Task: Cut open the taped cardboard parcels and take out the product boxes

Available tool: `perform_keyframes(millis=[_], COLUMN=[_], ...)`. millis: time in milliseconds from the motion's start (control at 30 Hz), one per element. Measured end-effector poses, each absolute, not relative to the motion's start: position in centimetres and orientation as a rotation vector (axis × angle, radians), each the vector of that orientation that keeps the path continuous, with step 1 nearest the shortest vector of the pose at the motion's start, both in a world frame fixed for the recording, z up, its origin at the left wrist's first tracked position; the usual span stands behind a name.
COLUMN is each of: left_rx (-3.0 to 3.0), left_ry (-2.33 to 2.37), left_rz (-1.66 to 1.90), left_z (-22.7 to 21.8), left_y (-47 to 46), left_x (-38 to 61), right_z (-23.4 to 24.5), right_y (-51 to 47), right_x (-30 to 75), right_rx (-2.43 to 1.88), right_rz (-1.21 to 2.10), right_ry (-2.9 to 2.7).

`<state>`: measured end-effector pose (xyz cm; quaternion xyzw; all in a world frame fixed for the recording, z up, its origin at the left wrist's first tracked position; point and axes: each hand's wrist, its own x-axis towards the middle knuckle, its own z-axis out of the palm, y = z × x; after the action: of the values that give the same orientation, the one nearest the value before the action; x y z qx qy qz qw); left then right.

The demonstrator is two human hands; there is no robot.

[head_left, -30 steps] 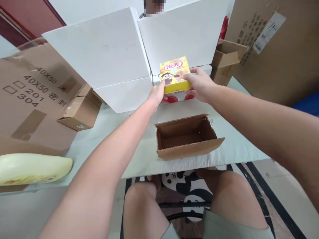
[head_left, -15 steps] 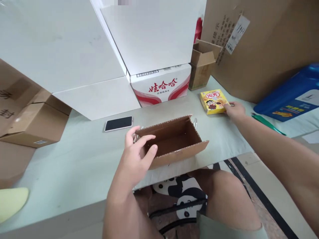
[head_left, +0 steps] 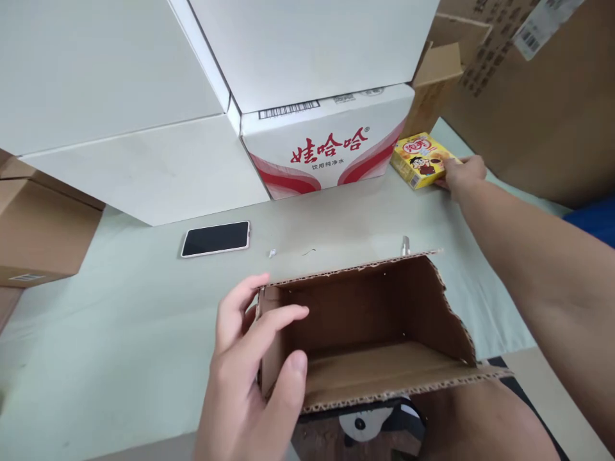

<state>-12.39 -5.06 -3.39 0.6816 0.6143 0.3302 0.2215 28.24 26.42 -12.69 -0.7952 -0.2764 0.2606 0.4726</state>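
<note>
An open cardboard box (head_left: 355, 320), with rough-cut edges and its inside bare, is near the table's front edge. My left hand (head_left: 262, 365) is on its left end wall, with some fingers outside and the index finger and thumb over the inner side. At the back right, my right hand (head_left: 464, 173) grips the right end of a yellow snack box (head_left: 423, 160) with a cartoon figure on it. The fingers under that end are partly hidden.
A phone (head_left: 216, 239) lies at the left. Behind stand a white carton with red print (head_left: 329, 153) and a small open carton (head_left: 435, 83). A clear-handled item (head_left: 406, 244) is partly hidden behind the box. Part of a blue container (head_left: 596, 218) shows at the right.
The cardboard box now looks larger and nearer, tipped so more of its inside shows. My right hand and the yellow snack box have shifted toward the back carton as the view moved.
</note>
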Motion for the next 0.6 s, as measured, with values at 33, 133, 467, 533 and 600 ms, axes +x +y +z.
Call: perform_keyframes(millis=[33, 133, 467, 533, 600], left_rx=[1.897, 1.904, 1.649, 1.627, 1.591], left_ry=[1.69, 1.708, 1.66, 1.615, 1.582], left_rz=[0.893, 0.876, 1.066, 1.099, 1.136], left_z=[-3.4, -3.3, -2.8, -2.8, -2.8], left_y=[-5.1, -5.0, -4.9, -4.9, -4.9], left_x=[-12.7, -13.1, -10.9, -11.2, -12.1], right_z=[-12.6, -12.4, -9.6, -8.8, -8.2], right_y=[26.9, 27.9, 13.2, 7.4, 2.4], right_x=[27.7, 25.9, 22.6, 22.4, 22.2], right_rx=[-1.928, -1.825, -1.4, -1.215, -1.147], right_rz=[0.655, 0.806, 1.208, 1.37, 1.39], right_ry=[-0.672, -0.727, -1.281, -1.519, -1.788])
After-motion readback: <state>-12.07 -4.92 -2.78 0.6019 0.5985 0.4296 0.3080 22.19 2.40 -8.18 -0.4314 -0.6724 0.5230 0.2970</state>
